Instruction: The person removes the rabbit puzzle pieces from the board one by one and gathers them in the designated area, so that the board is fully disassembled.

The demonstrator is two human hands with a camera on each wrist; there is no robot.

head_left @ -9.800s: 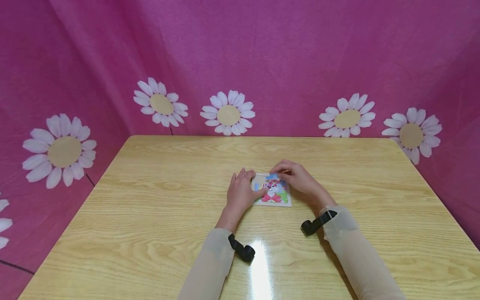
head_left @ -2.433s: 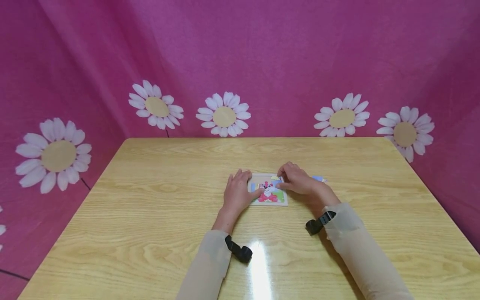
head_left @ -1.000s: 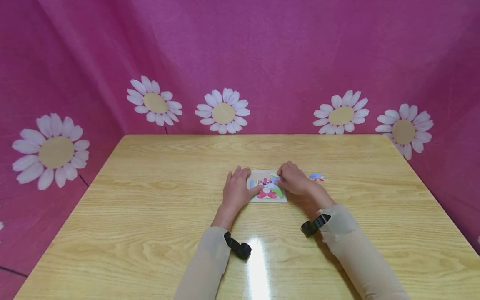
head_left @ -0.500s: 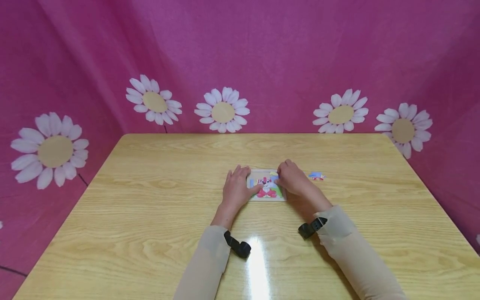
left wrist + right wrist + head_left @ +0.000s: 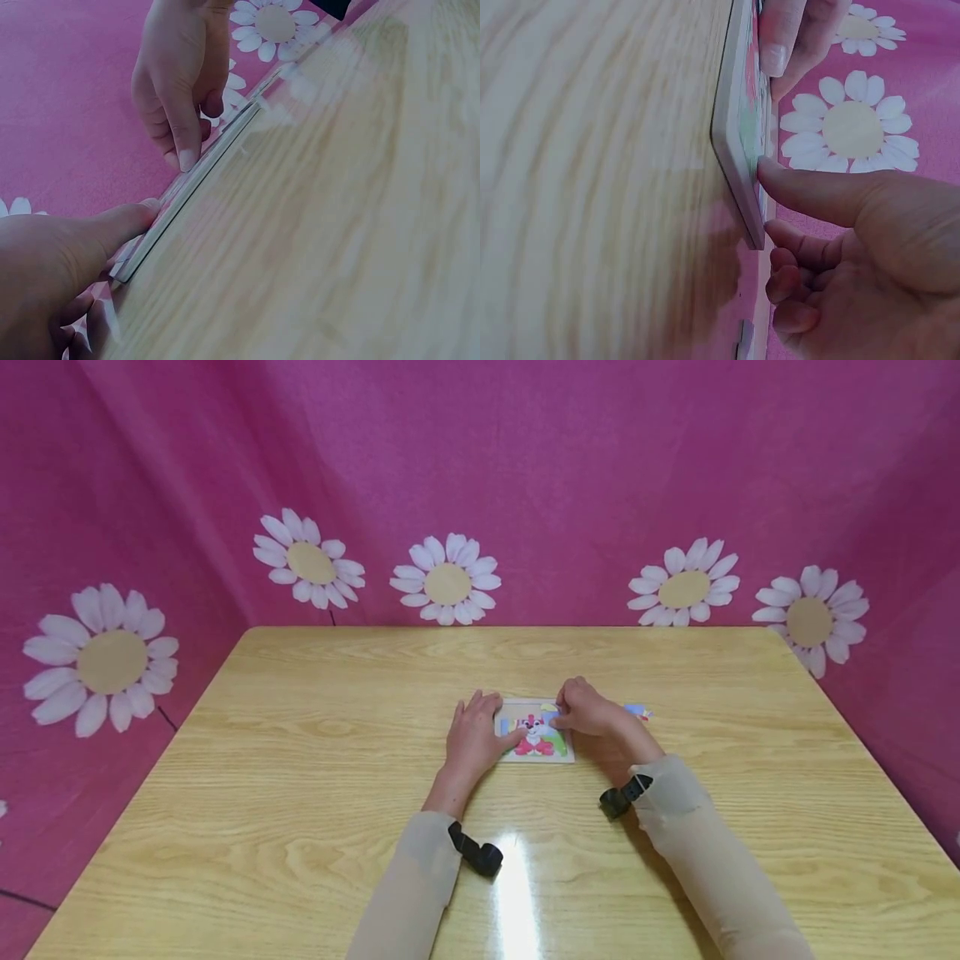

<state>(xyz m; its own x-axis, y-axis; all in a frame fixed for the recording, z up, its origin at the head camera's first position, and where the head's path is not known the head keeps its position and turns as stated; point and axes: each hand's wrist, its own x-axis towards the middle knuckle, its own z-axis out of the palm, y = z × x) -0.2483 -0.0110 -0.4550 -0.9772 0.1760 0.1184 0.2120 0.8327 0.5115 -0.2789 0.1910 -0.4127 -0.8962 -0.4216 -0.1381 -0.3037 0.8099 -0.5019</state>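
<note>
In the head view a small flat picture puzzle [image 5: 533, 747] lies on the table, showing a pink-and-white cartoon animal in a pale frame. My left hand [image 5: 474, 735] grips the frame's left side, thumb over the face. At the upper right corner my right hand [image 5: 588, 708] pinches a blue-and-yellow puzzle piece [image 5: 548, 708], mostly hidden under the fingers. The right wrist view has the right thumb [image 5: 810, 189] on the puzzle's face and the index finger by its edge. Bare backing [image 5: 519, 711] shows at the upper left.
Loose blue-and-red puzzle piece material [image 5: 638, 711] lies on the wooden table [image 5: 300, 777] just beyond the right wrist, partly covered. A pink cloth [image 5: 525, 468] with white flowers hangs along the back and left.
Since the oldest frame, blue-and-red piece material has appeared on the table at right, and a yellow-marked piece sits at the upper right corner. Lately only the right wrist has shifted slightly.
</note>
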